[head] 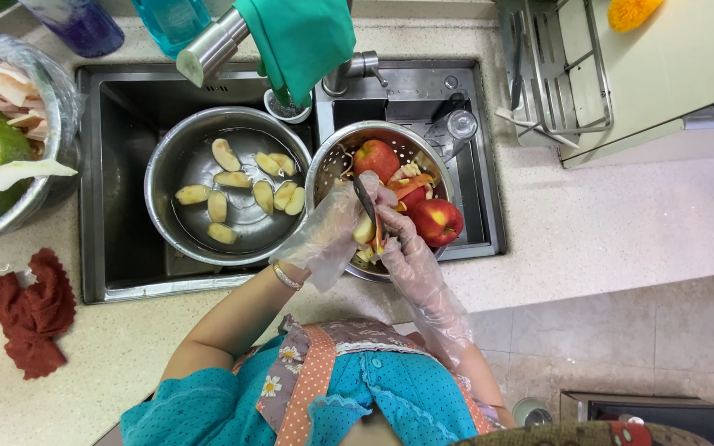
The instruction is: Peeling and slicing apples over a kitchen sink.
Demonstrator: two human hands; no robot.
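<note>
Both my hands wear clear plastic gloves and meet over a metal colander (324, 169) in the right half of the sink. My left hand (330, 235) holds a pale, partly peeled apple piece (364, 230). My right hand (402, 252) grips a small dark-bladed knife (364, 198) against that piece. Two whole red apples (376, 157) (436, 220) and red peelings (411, 186) lie in the colander. To its left, a steel bowl (163, 161) holds several peeled apple slices (264, 196) in water.
A faucet (212, 47) draped with a green cloth (299, 37) hangs over the sink (117, 248). A large bowl of scraps (10, 149) sits at far left, a red rag (33, 314) lies on the counter, and a dish rack (564, 74) stands at right.
</note>
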